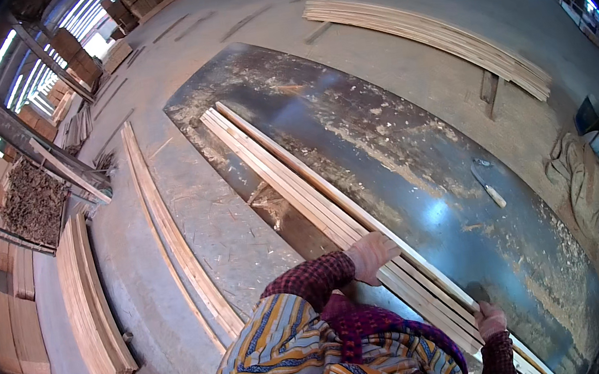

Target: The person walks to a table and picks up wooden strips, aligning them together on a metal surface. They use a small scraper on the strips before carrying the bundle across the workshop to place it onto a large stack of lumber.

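Several long pale wooden strips (284, 181) lie side by side along the near edge of a dark, worn metal-topped table (378, 155). My left hand (372, 256), in a pale glove, rests flat across them, its fingers stretched toward the outer strip. Farther down to the right, my right hand (491, 319), also gloved, is closed round the edge of the outermost wooden strip (430, 275). That strip stands slightly apart from the others along part of its length. The undersides of the strips under both hands are hidden.
A knife-like tool with a pale handle (495, 196) lies on the table among wood chips. Beyond it, a stack of strips (430, 32) rests on supports. Two loose strips (179, 239) and a bundle (90, 310) are on the left. Crumpled cloth (574, 168) hangs at the right.
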